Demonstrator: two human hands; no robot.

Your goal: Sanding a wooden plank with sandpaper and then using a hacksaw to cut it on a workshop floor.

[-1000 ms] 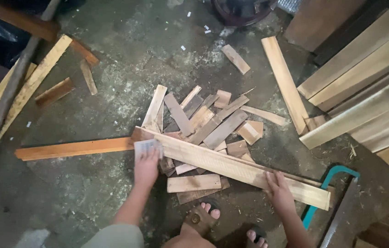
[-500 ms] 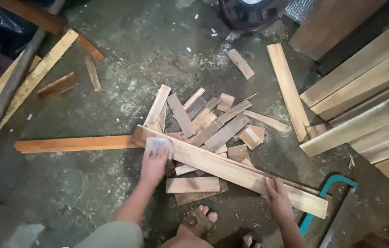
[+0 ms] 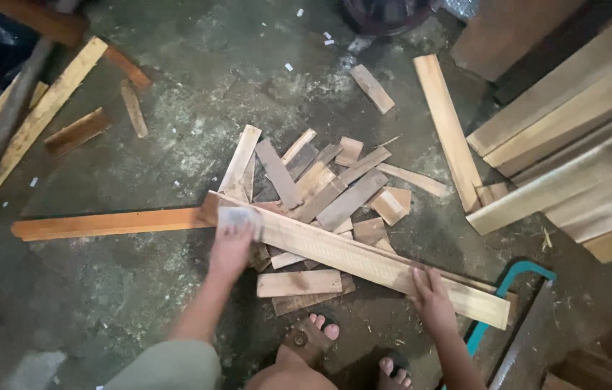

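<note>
A long pale wooden plank lies slantwise over a heap of short wood offcuts on the concrete floor. My left hand presses a small grey sheet of sandpaper onto the plank's upper left end. My right hand rests flat on the plank near its lower right end, fingers spread. My sandalled feet stand just below the plank.
An orange-brown board lies to the left. Wide planks are stacked at the right, with a single board beside them. A teal-framed saw lies at lower right. More boards lie at upper left.
My left hand with the sandpaper slid right along the plank, then back left to its end. My right hand stayed pressed on the plank.
</note>
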